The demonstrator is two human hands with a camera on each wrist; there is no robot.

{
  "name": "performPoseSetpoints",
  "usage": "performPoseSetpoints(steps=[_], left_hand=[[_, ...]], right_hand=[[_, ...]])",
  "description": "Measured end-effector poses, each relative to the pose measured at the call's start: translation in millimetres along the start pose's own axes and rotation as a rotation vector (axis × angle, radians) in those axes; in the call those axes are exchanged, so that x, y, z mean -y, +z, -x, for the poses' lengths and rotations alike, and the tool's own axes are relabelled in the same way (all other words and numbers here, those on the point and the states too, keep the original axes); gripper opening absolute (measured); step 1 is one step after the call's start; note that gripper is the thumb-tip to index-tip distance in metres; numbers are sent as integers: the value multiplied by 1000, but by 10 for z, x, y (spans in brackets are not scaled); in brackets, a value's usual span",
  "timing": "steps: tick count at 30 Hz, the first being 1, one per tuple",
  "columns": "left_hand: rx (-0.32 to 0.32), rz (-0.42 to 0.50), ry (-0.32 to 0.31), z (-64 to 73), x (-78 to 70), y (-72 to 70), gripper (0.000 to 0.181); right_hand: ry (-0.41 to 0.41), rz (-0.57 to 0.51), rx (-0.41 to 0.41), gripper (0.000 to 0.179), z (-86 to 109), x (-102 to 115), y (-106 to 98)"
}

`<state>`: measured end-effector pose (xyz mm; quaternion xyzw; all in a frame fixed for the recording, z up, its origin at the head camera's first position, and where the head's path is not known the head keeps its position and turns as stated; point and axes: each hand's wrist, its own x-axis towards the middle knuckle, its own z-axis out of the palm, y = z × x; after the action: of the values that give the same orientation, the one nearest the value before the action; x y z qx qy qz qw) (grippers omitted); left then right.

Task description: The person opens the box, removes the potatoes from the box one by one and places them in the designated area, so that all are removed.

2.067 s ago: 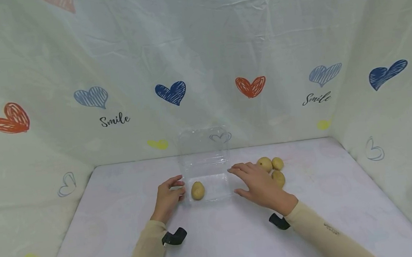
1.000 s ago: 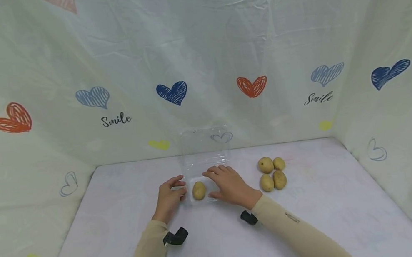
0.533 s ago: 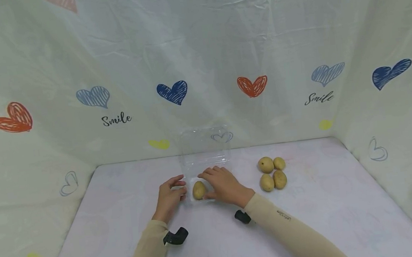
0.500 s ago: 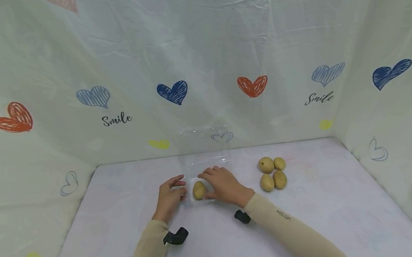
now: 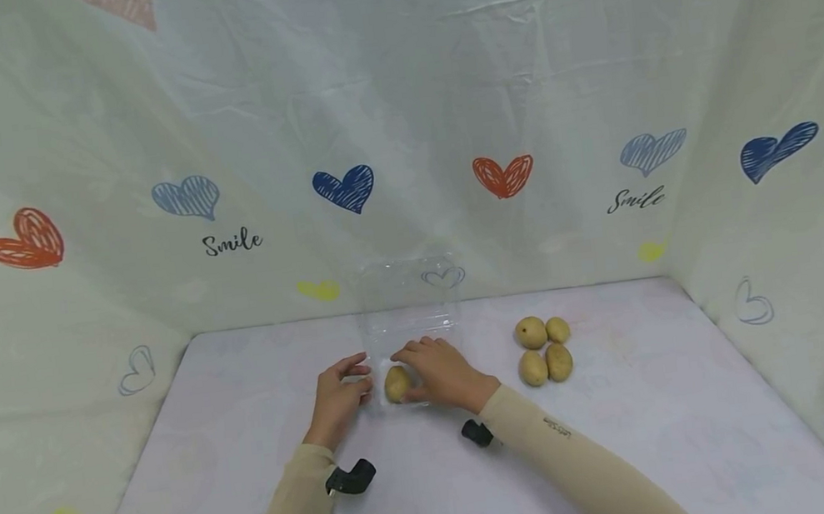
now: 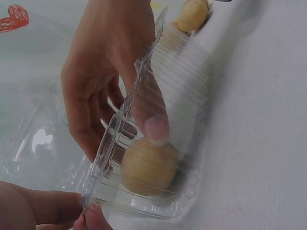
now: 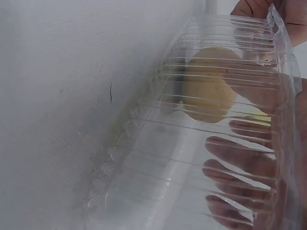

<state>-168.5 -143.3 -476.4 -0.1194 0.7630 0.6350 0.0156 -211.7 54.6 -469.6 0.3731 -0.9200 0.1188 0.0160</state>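
In the head view my left hand [image 5: 336, 403] is at the left side of a clear plastic clamshell container [image 5: 410, 322], which stands with its lid raised at the back. Its thumb and a finger pinch the container's rim [image 6: 103, 155], seen low in the left wrist view. A potato [image 5: 397, 384] lies inside, near the left end. My right hand [image 5: 445, 372] reaches over the container from the right. Its thumb [image 6: 156, 127] touches the potato, while its loosely bent fingers [image 7: 235, 148] spread beyond, seen through the ribbed wall.
Several more potatoes [image 5: 545, 350] sit grouped on the white tabletop [image 5: 627, 435], right of the container. A pale curtain [image 5: 397, 116] printed with hearts surrounds the table's back and sides.
The right hand has moved left, from the container's right side to over its inside, and its thumb has come to the potato. The left hand has stayed at the rim.
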Motion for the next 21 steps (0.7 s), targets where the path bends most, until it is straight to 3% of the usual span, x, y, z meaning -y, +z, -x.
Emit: performPoseSetpoints(steps=[21], left_hand=[[0,1,-2,5,-18,-5,48]], right_hand=[[-47,-22,38,54,-98,2,27]])
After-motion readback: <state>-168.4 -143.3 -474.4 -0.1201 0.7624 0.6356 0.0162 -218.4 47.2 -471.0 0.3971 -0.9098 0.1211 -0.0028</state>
